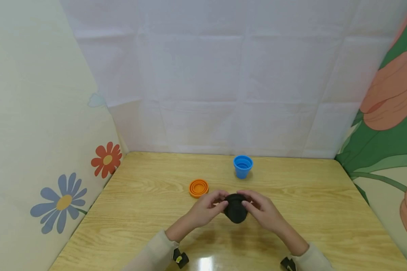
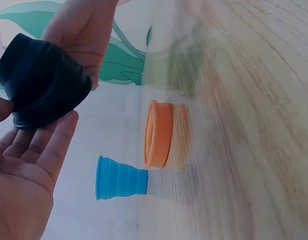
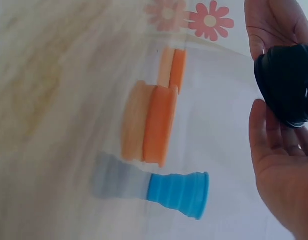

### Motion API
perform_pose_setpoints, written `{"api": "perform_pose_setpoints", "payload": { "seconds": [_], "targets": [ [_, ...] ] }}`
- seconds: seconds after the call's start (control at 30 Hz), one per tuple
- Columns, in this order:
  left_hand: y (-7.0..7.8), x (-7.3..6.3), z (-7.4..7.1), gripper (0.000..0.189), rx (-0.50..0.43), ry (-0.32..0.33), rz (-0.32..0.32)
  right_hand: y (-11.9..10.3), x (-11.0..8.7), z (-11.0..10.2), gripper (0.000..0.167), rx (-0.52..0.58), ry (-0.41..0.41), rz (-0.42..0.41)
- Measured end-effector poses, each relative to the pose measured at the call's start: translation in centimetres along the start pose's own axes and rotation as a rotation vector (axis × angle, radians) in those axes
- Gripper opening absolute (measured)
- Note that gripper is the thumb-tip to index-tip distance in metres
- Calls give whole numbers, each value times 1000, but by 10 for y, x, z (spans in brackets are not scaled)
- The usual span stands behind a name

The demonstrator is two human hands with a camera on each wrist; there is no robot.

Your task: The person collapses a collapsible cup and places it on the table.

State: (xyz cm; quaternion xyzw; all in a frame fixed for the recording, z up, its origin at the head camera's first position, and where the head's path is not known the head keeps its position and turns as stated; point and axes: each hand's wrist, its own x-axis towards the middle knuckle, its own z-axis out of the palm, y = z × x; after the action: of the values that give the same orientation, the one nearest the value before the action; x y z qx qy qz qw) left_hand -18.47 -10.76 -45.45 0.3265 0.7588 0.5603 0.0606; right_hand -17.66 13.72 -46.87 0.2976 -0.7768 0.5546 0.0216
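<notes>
Both hands hold a black collapsible cup (image 1: 235, 211) above the table. It is partly drawn out and tilted, with uneven folds in its wall (image 2: 43, 85). My left hand (image 1: 205, 209) grips its left side, thumb toward me and fingers behind. On its right side my right hand (image 1: 262, 210) grips it likewise. Just beyond the left hand lies an orange collapsible cup (image 1: 198, 188), folded flat into rings. A blue collapsible cup (image 1: 243, 166) stands upright and extended farther back. In the right wrist view the black cup (image 3: 286, 85) is cut off by the frame edge.
The wooden table (image 1: 149, 177) meets a white cloth backdrop (image 1: 196, 75) at its back edge. Flower-patterned panels stand at the left (image 1: 37, 131) and right (image 1: 386, 158). In the right wrist view a smaller orange shape (image 3: 178, 67) shows behind the orange cup; I cannot tell what it is.
</notes>
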Motion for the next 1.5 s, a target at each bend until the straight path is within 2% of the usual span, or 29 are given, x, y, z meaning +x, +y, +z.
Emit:
{"api": "perform_pose_setpoints", "payload": {
  "seconds": [0.13, 0.27, 0.37, 0.57, 0.67, 0.77, 0.93, 1.03, 1.23, 1.4, 1.5],
  "targets": [
    [0, -2, -1, 20, -58, 41, 9, 1, -3, -1, 39, 132, -27, 98],
    [1, -3, -2, 19, -79, 63, 5, 1, -4, -1, 40, 171, -29, 112],
    [1, -3, -3, 20, -76, 55, -11, 1, -4, -2, 36, 148, -20, 71],
    [1, -1, -3, 24, -15, 10, -68, 2, 0, -5, 31, 107, -59, -80],
    [1, 0, -4, 23, 6, -23, -80, 1, 1, -6, 32, 95, -77, -102],
    [1, 0, -4, 22, 4, -35, -91, 1, 1, -6, 32, 104, -81, -60],
    [1, -2, -4, 21, -17, -3, -122, 1, -1, -6, 34, 139, -60, 66],
    [1, -2, -5, 21, -26, 14, -128, 2, -1, -6, 34, 144, -57, 94],
    [2, 0, -5, 23, 8, -7, -134, 1, 1, -6, 30, 170, -76, 57],
    [4, 1, -3, 22, 38, -38, -156, 1, 3, -5, 29, 142, -87, 6],
    [5, 1, -3, 22, 46, -26, -155, 1, 3, -5, 31, 145, -80, 25]
  ]
}}
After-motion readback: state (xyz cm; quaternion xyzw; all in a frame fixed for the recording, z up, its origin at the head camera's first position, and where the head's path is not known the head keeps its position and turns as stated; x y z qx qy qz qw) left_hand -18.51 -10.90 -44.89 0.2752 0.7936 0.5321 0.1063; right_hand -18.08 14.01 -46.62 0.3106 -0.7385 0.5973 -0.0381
